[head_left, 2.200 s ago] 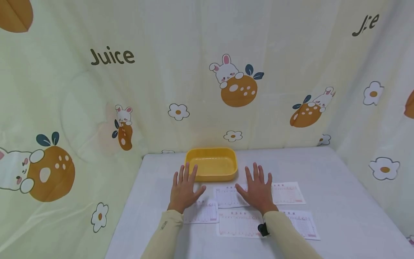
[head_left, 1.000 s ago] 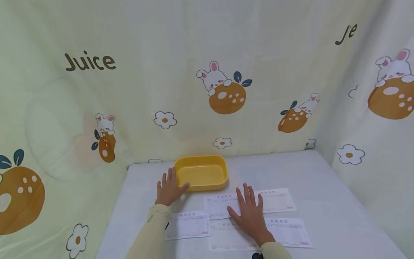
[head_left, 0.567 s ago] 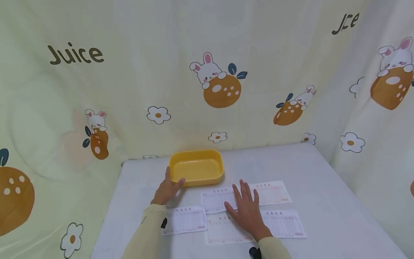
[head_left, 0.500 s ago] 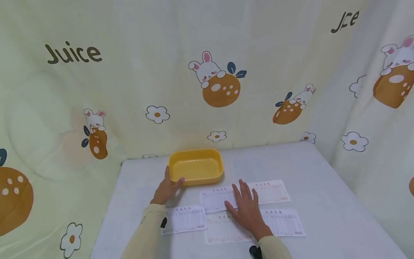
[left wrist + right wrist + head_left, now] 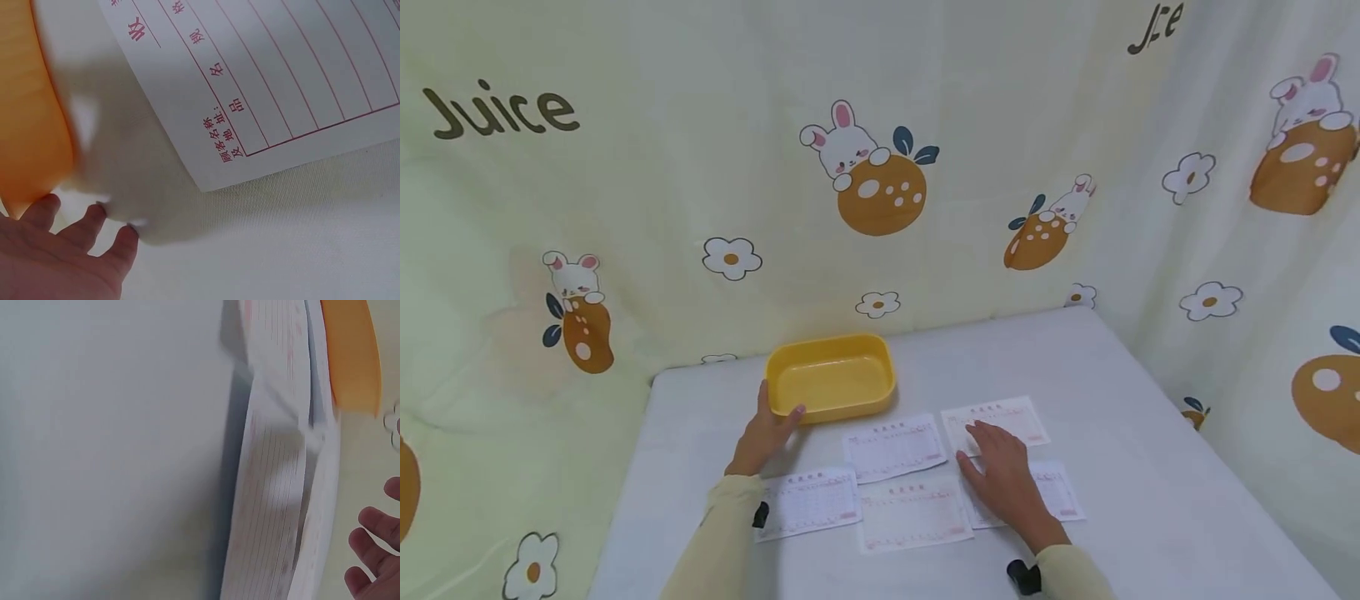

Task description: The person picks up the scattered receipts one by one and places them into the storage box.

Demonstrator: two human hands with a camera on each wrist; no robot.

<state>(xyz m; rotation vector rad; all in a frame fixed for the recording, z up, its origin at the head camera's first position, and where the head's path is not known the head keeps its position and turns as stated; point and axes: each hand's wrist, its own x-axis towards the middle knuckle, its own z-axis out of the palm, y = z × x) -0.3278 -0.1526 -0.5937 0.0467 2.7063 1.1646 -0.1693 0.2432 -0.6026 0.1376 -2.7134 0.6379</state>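
Loose slips (image 5: 895, 450), easy to drag

Five before the tray (image 5: 835, 382), spreading rightward, edges close or overlapping. Over the rightmost two, the right hand (image 5: 1003, 479): released, loosely bent, apparently holding nothing. At the tray's near-left corner, the left hand (image 5: 760, 437): relaxed, apparently touching, not clenched. Possible trouble: dragging two slips at once, from thin paper lying edge to edge; nudging the tray askew, from an uneven push. Underneath, a pale, smooth-looking table (image 5: 1135, 500); behind and at both sides, a cartoon-print curtain (image 5: 985, 125)

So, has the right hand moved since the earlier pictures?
Yes, rightward relative to the upper left paper in the head view: earlier the right hand partly covered it; now it shows whole and the hand overlaps the upper right paper.
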